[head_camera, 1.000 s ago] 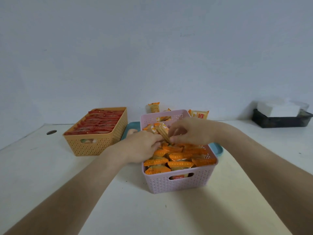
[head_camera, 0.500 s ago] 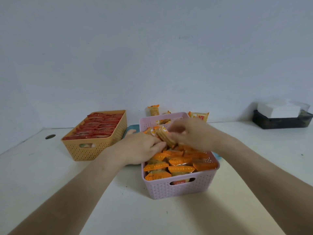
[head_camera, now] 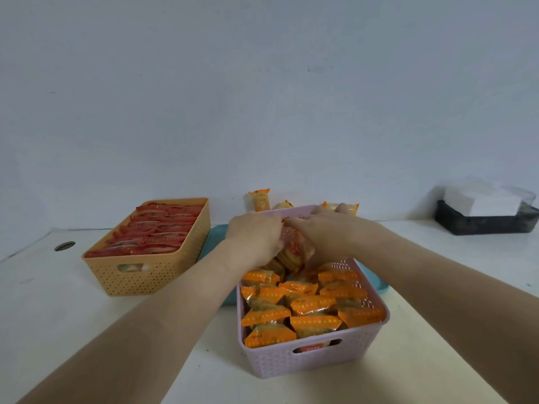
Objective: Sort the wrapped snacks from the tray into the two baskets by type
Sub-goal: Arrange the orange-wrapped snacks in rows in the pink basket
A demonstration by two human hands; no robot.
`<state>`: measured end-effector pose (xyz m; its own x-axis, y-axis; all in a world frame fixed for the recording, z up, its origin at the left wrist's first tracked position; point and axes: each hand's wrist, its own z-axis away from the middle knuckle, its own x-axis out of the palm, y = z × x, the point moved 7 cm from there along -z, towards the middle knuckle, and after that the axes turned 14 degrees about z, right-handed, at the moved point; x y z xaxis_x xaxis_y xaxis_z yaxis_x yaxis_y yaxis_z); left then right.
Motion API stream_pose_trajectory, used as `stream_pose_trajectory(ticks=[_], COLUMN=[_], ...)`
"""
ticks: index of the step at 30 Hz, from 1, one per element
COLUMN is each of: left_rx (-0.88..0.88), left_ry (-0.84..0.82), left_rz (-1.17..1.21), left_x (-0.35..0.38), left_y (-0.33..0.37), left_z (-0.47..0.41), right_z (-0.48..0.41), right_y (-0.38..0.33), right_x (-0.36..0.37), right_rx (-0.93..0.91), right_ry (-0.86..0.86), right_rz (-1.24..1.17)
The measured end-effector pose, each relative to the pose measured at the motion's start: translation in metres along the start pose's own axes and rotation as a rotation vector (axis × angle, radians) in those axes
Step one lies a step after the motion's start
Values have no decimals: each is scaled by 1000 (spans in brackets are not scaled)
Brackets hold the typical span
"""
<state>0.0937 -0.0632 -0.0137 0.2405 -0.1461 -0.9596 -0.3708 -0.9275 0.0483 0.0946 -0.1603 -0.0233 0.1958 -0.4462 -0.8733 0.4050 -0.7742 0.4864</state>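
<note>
White table (head_camera: 87, 330): orange packets (head_camera: 313, 304) fill pink basket (head_camera: 315, 360).

We see a plain, pale grey-blue wall (head_camera: 262, 97) filling the far upper half of the view, evenly lit with no hard shadows. Below it stretches a white tabletop (head_camera: 437, 316), cream-toned near us. On the far left of the table we notice a small round dark hole (head_camera: 64, 246) in the surface. At the far right, against the wall, sits a black tray (head_camera: 481, 223) holding a stack of white paper napkins (head_camera: 481, 199), with something clear just behind it that we cannot make out.
</note>
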Motion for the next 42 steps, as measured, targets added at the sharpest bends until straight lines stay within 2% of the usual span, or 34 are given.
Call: stream_pose_trajectory(ticks=[6, 12, 16, 21, 25, 27, 29, 31, 34, 37, 39, 40, 42], left_rx=[-15, 4, 30, 64, 37, 36, 85, 144, 181, -33, -166, -173, -94], left_ry=[38, 177, 16, -367, -566, -556, -479, -434, -505, -640, -567, -498, -451], left_rz=[290, 621, 574, 568, 564, 521, 440, 379, 407, 700, 894, 891, 705], left_x=[4, -29, -30, 4, 14, 12, 7, 5, 4, 8, 9, 7, 10], left_y=[-5, -9, -1, 8, 11, 11, 15, 23, 35, 21, 8, 4, 11], left_z=[-6, 8, 23, 32, 37, 34, 31, 29, 29, 27, 13, 4, -11], right_z=[-10, -9, -6, 2, 15, 23, 30, 37, 44, 48, 51, 51, 51], right_y=[1, 3, 7, 17, 30, 39, 44, 43, 36, 28, 28, 28, 27], right_x=[17, 14, 6, -5, -16, -17, -18, -19, -20, -19, -17, -17, -17], right_rx=[18, 80, 86, 94, 112, 136, 128, 92, 22, 1, 15, 12, -3], right_ry=[-27, 65, 118, 169, 283, 320, 336, 303, 208, 186, 205, 219, 238], right_rz=[-73, -58, -124, -206, -460, -575, -651, -693, -661, -627, -634, -631, -620])
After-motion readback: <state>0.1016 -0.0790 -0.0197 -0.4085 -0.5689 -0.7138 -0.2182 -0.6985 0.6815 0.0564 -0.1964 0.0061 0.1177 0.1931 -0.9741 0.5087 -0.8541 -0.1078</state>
